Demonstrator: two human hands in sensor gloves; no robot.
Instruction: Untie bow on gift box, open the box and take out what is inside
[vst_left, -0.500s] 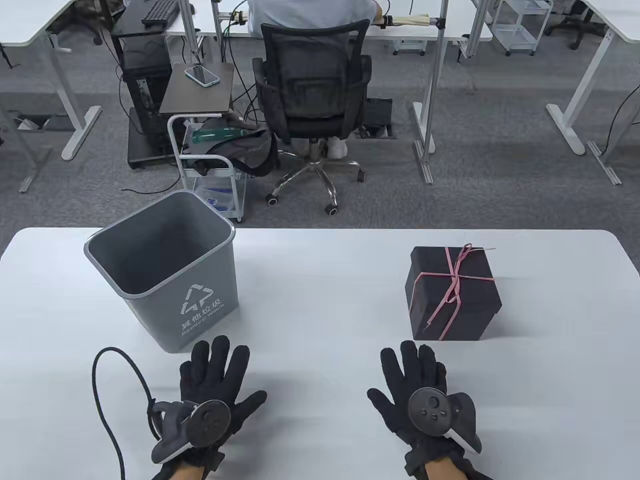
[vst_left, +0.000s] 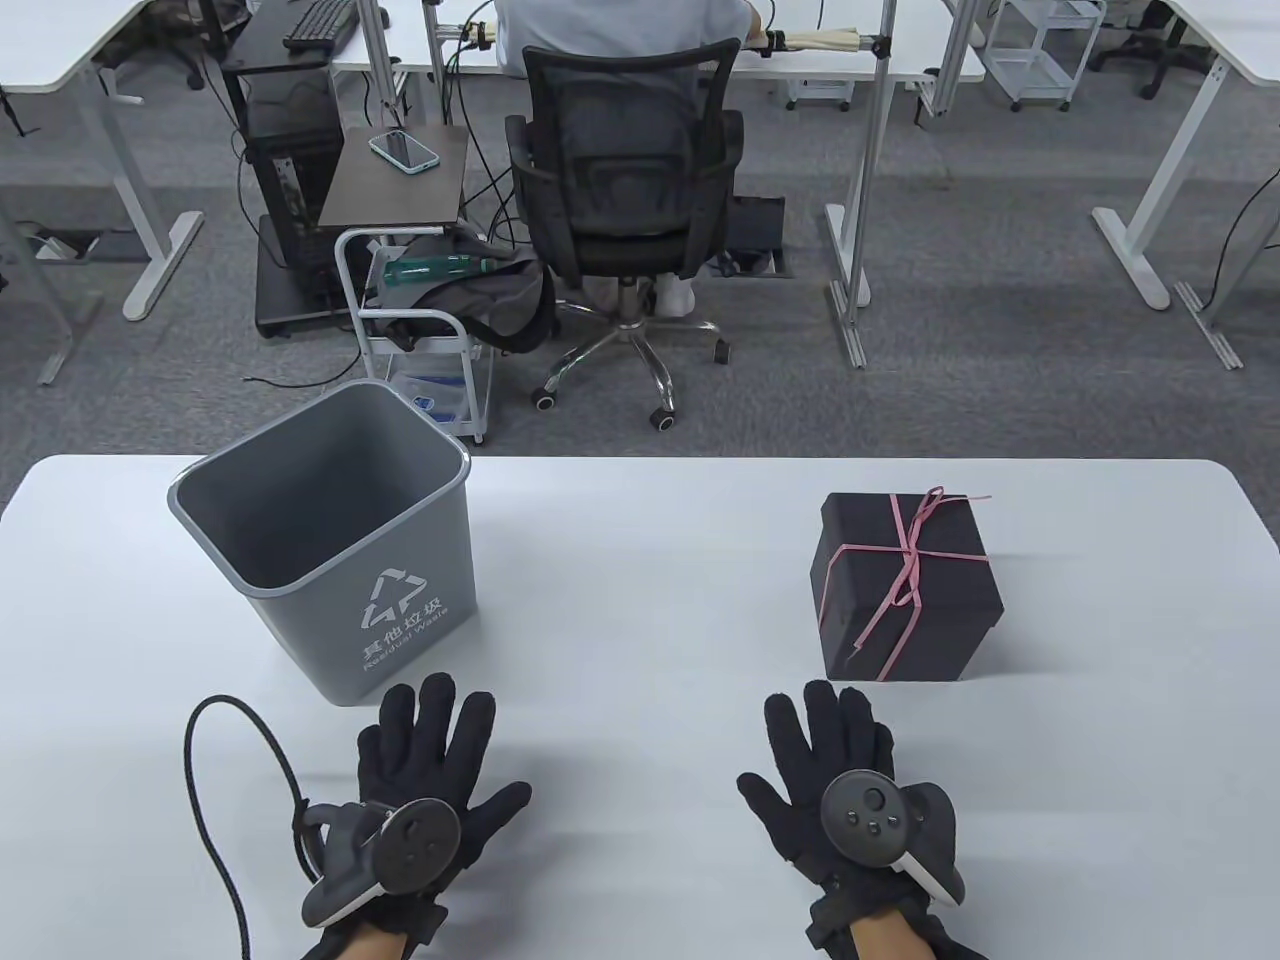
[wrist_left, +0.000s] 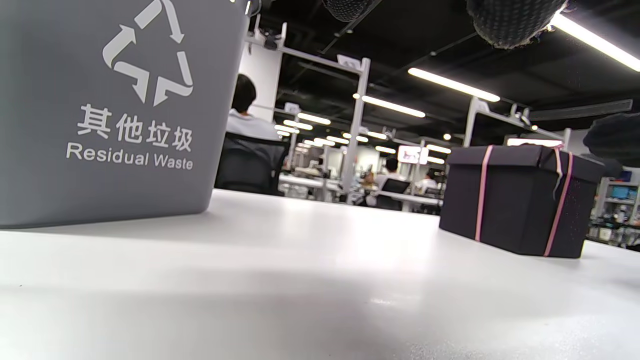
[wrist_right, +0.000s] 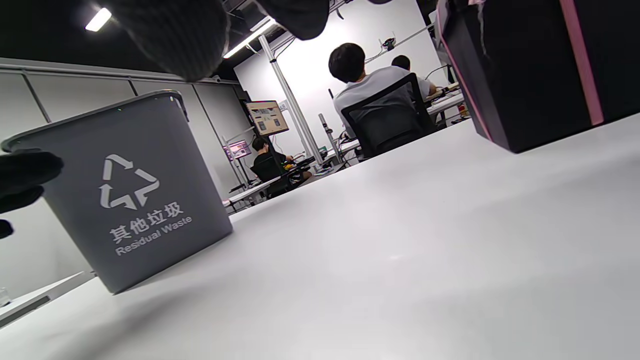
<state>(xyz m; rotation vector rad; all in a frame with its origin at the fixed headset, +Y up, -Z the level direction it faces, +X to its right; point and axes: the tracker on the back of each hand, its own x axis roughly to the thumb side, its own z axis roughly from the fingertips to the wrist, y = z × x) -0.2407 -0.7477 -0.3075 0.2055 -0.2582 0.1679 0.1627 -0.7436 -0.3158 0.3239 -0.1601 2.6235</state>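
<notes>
The black gift box sits on the right side of the white table, with its lid on. A thin pink ribbon goes round it and crosses on top. There it is tied in a small bow, and one long tail hangs down the front. Nothing is untied yet, so I think the first step is just about to start.

The right hand lies flat on the table just in front of the box. Its grip is wide, with straight fingers and nothing in it. The left hand lies flat too, wide and holding nothing, in front of the grey bin.

To do this step well, the right hand should pinch a loose tail of the bow, not a loop, and pull slowly away from the knot. The left hand could hold the box so it does not slide. The ribbon is thin, so a hard tug may make the knot tighter.

The bin has a white arrow triangle on it. Under that are the signs 其他垃圾 and the words "Residual Waste". I see no writing on the box
</notes>
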